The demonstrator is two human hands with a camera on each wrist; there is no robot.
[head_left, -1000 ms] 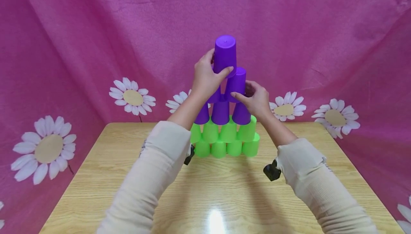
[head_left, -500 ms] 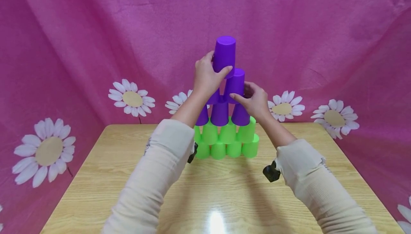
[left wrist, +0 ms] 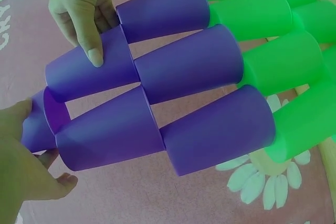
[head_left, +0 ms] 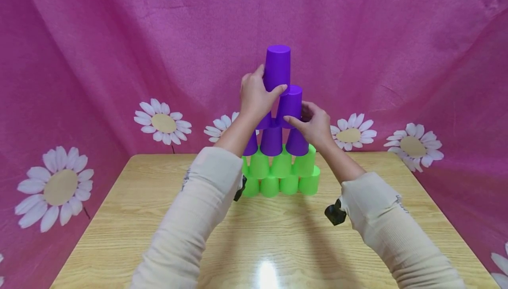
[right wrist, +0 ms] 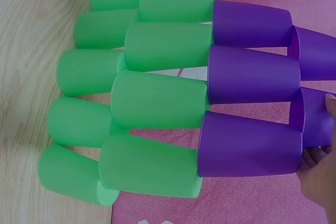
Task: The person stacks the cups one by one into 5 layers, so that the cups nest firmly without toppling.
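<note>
My left hand (head_left: 255, 93) grips an upside-down purple cup (head_left: 278, 66) at the top of a cup pyramid, thumb across its near side. In the left wrist view, the rim of this top cup (left wrist: 38, 124) is slightly tilted over the two purple cups below and seems to touch the nearer one (left wrist: 110, 132). My right hand (head_left: 315, 124) holds the right purple cup (head_left: 291, 106) of the row beneath between thumb and fingers. Under that stands a row of three purple cups (head_left: 271, 141). Two rows of green cups (head_left: 282, 163) form the base, partly hidden by my left arm.
The pyramid stands near the back of a wooden table (head_left: 270, 236). Behind it hangs a pink cloth (head_left: 190, 38) with white daisies. A black wrist camera (head_left: 335, 213) sits below my right sleeve, close to the pyramid's right side.
The top purple cup has tipped from leaning toward me to nearly upright in my left hand. The right hand keeps its hold on the cup below. The view has shifted slightly.
</note>
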